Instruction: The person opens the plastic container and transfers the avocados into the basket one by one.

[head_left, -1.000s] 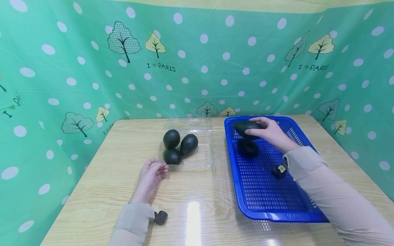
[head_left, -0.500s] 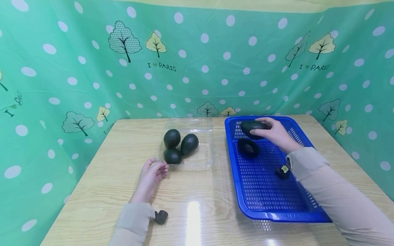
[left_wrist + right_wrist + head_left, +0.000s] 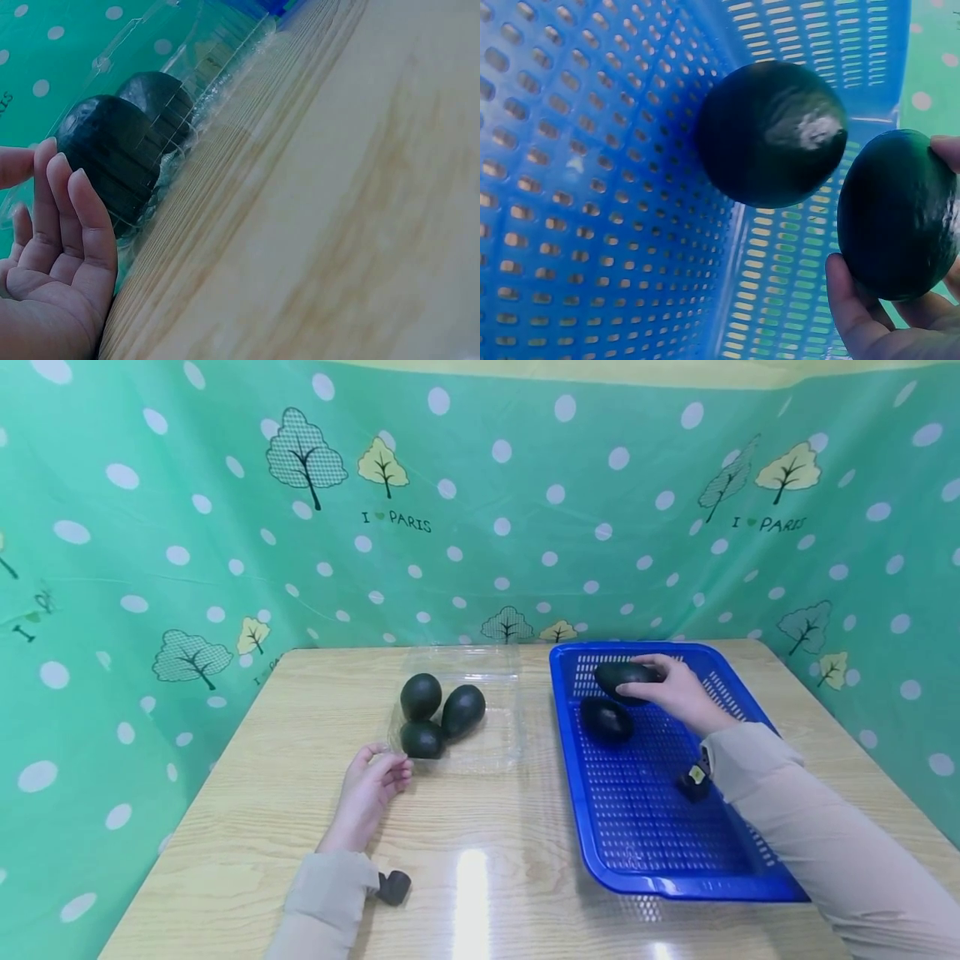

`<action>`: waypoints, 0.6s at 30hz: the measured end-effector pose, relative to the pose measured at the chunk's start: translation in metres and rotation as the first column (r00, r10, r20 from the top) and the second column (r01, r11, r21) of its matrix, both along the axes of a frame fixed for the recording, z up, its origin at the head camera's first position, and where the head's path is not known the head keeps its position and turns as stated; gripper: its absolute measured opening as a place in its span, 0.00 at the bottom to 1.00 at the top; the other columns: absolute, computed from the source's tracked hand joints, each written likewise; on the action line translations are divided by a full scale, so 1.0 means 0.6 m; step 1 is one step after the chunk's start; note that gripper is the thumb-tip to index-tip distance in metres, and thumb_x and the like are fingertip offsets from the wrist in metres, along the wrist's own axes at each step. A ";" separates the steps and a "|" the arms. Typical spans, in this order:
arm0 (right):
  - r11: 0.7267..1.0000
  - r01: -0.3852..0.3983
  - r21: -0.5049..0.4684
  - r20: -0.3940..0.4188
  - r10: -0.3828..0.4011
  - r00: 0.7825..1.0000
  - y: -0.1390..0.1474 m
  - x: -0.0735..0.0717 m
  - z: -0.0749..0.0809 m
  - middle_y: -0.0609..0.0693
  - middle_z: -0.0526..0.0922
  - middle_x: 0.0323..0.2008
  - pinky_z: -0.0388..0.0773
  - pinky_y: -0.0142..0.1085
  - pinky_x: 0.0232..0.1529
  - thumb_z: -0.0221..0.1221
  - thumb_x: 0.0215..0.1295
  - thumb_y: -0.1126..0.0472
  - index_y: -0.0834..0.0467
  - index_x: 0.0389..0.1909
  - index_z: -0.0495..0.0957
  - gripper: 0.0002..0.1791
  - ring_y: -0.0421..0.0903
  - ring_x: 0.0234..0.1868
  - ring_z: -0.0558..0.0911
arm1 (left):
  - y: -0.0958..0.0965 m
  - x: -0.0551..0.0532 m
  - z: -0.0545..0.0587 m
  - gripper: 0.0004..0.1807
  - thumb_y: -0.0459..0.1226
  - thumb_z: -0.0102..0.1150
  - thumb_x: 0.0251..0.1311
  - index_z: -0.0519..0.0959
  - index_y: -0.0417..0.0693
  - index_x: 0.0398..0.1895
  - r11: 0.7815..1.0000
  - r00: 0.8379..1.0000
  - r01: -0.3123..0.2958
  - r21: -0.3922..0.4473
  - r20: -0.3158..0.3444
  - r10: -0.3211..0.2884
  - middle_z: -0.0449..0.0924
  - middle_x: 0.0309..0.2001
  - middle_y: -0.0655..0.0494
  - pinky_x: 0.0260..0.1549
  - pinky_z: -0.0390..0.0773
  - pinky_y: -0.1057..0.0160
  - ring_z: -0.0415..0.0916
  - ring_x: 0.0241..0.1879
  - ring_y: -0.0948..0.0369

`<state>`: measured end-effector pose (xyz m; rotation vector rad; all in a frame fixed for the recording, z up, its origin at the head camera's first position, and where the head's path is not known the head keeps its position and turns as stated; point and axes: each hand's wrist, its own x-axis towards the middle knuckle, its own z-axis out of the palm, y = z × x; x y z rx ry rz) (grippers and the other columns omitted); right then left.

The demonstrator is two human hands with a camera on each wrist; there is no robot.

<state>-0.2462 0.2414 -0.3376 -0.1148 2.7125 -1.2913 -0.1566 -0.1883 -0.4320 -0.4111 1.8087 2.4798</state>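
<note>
My right hand (image 3: 678,693) grips a dark green avocado (image 3: 624,680) at the far end of the blue basket (image 3: 573,810). In the right wrist view, thumb and fingers wrap the sides of this avocado (image 3: 900,217). Beside it a second avocado (image 3: 772,135) lies on the basket floor. On the left, my left hand (image 3: 367,793) pinches the near left corner of a clear plastic clamshell box (image 3: 495,743) between thumb and fingertips. Three avocados sit in the box: one at the back (image 3: 421,697), one to the right (image 3: 462,712), one in front (image 3: 422,740).
Wooden table (image 3: 480,827) spreads under everything. The box's raised lid (image 3: 461,662) leans back toward a green dotted curtain (image 3: 480,527). A black wrist device (image 3: 393,887) shows by the left sleeve, and another (image 3: 693,783) overlaps the basket by the right sleeve.
My right hand has shifted rightward inside the basket's outline, carrying its avocado away from the left rim. The left hand and the box have stayed put.
</note>
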 end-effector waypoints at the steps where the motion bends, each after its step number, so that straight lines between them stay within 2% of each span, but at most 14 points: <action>1: 1.000 -0.001 0.004 -0.001 0.001 1.000 0.000 0.000 -0.001 0.69 0.61 0.71 0.72 0.54 0.60 0.64 0.63 0.45 0.61 0.73 0.58 0.44 0.64 0.65 0.68 | 0.000 0.000 0.000 0.13 0.28 0.52 0.66 0.60 0.50 0.43 1.000 1.000 0.002 0.002 0.002 -0.002 0.81 0.26 0.60 0.35 0.82 0.69 0.80 0.31 0.65; 11: 1.000 -0.002 0.015 -0.018 0.002 1.000 0.004 0.003 -0.009 0.69 0.62 0.69 0.74 0.51 0.57 0.63 0.64 0.46 0.63 0.71 0.59 0.42 0.64 0.63 0.70 | 0.000 0.000 0.003 0.13 0.29 0.52 0.66 0.60 0.49 0.44 1.000 1.000 0.001 0.009 0.004 -0.001 0.81 0.26 0.60 0.36 0.82 0.69 0.80 0.30 0.66; 18: 0.997 0.027 0.072 -0.026 -0.025 0.999 0.009 0.003 -0.026 0.72 0.64 0.67 0.76 0.51 0.52 0.63 0.64 0.46 0.64 0.71 0.61 0.42 0.66 0.61 0.71 | -0.001 0.000 0.002 0.13 0.28 0.52 0.66 0.60 0.50 0.45 1.000 1.000 0.004 0.007 0.014 -0.004 0.81 0.26 0.60 0.35 0.81 0.69 0.80 0.30 0.66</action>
